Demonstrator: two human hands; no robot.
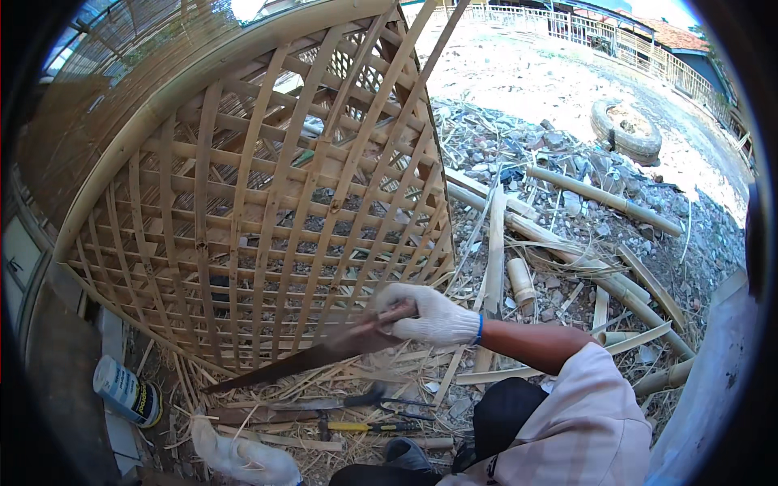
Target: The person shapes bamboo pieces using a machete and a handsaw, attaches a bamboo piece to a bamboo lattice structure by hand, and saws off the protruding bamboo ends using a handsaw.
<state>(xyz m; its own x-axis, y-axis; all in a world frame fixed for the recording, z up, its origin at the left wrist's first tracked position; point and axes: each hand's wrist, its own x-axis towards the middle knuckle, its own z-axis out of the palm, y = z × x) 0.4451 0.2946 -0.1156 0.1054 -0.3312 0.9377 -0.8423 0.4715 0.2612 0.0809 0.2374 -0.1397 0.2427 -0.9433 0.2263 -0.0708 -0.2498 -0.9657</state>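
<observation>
My right hand (429, 316), in a white knitted glove with a blue cuff, is closed round the handle of a handsaw (304, 359). The saw's dark blade slants down to the left in front of a bamboo lattice panel (243, 219), slightly blurred. Its tip is near the panel's lower edge; contact is unclear. At the lower left my left hand (243, 462), also gloved in white, is low over scattered bamboo strips (182, 433). Its fingers are too indistinct to show a grip. Between my hands lie a long-bladed knife (312, 404) and a hammer with a yellow-and-black handle (365, 427).
A white and blue tub (121, 387) stands at the left by a wall. Bamboo poles (604, 198) and split pieces lie over rubble on the right. Farther back are an old tyre (626, 131) and a pale fence (648, 61). My shoe (405, 455) is near the hammer.
</observation>
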